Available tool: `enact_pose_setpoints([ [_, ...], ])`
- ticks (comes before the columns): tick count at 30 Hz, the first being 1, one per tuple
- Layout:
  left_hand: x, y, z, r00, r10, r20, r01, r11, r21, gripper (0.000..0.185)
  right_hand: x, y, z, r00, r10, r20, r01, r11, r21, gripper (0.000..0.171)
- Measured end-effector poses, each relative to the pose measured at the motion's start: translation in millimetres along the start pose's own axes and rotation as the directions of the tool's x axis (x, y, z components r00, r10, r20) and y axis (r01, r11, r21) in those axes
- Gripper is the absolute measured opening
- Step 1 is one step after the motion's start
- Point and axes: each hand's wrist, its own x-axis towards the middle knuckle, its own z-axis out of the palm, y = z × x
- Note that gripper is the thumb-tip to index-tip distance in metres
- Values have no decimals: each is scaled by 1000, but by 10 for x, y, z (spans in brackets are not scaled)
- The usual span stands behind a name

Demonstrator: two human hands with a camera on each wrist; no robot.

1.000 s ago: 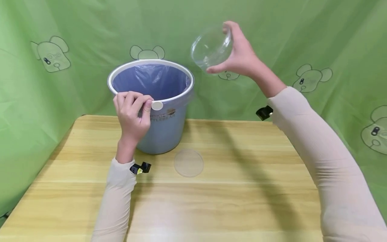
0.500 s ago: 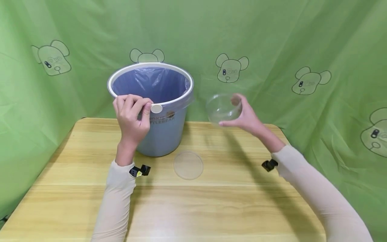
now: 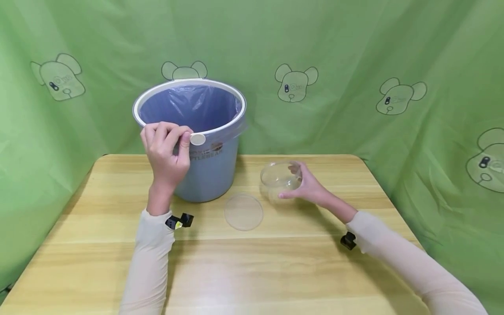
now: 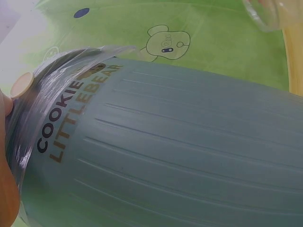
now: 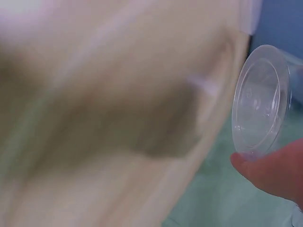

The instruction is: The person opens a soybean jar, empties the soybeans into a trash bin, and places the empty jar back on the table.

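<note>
- Green cloth [image 3: 354, 43] printed with cartoon bear heads hangs behind a pale wooden surface [image 3: 275, 262] that carries everything.
- Left hand [image 3: 165, 151], raised off the surface, has its fingers curled; thumb and forefinger pinch a small round white disc [image 3: 197, 139] right against the front rim of the bin.
- Just behind and to the right of that hand stands a blue-grey bin [image 3: 204, 170], upright, lined with a bluish plastic bag [image 3: 189, 107] folded over its white rim; the left wrist view shows the words COOKIE LITTLEBEAR on its wall [image 4: 165, 156] and the disc [image 4: 22, 84] at the bag's edge.
- Between the two hands, nearer the right one, a flat clear round lid [image 3: 243, 211] lies on the surface, touching neither hand.
- Right hand [image 3: 307, 188] is low over the surface, fingers wrapped round a clear plastic container [image 3: 280, 177], which is tilted with its open mouth facing left toward the bin.
- From the right wrist view the container [image 5: 260, 101] shows side-on with a fingertip [image 5: 270, 170] under it; the rest there is blurred.
- I cannot tell whether the container rests on the surface.
</note>
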Motion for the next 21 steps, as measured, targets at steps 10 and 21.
enact_pose_setpoints([
  [10,19,1,7,1000,-2,14,3,1000,-6,19,-55,121,145,1000,-19,10,19,999,47,127],
  [21,-9,3,-6,1000,-11,8,11,1000,1,20,-136,245,227,998,40,46,-42,998,35,130],
])
